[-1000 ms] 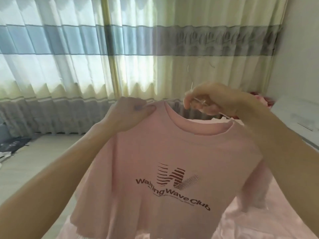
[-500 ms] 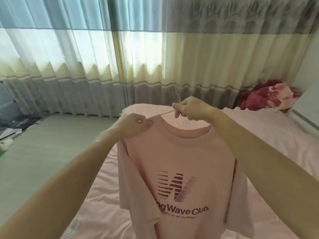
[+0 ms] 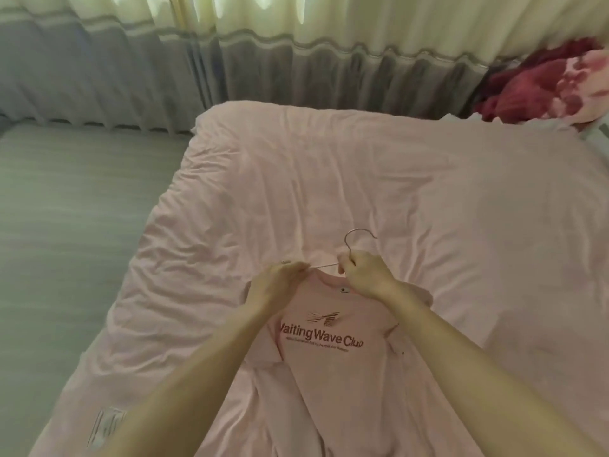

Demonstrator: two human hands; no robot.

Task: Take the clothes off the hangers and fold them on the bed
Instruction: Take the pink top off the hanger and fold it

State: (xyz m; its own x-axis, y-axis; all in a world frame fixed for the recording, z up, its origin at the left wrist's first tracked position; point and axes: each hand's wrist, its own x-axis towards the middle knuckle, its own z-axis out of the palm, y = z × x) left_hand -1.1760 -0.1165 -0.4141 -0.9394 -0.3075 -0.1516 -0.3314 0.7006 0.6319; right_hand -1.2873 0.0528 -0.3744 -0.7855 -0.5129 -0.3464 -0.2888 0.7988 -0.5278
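Note:
A pink T-shirt (image 3: 333, 367) with dark red "Waiting Wave Club" print lies front up on the pink bed (image 3: 461, 199), its collar pointing away from me. A thin metal hanger (image 3: 357, 237) pokes out of the collar, hook upward. My right hand (image 3: 364, 272) grips the hanger just below the hook. My left hand (image 3: 275, 285) pinches the shirt's left shoulder, where the hanger's arm shows as a bare wire. The rest of the hanger is hidden inside the shirt.
A crumpled red and pink blanket (image 3: 547, 84) lies at the bed's far right corner. Striped curtains (image 3: 296, 54) hang behind the bed. Grey floor (image 3: 72, 206) runs along the bed's left side. A white label (image 3: 105, 427) shows on the sheet near the left edge.
Both hands have lowered the shirt from hanging in the air down onto the bed. My view has tipped downward. The grips on hanger and shoulder are the same.

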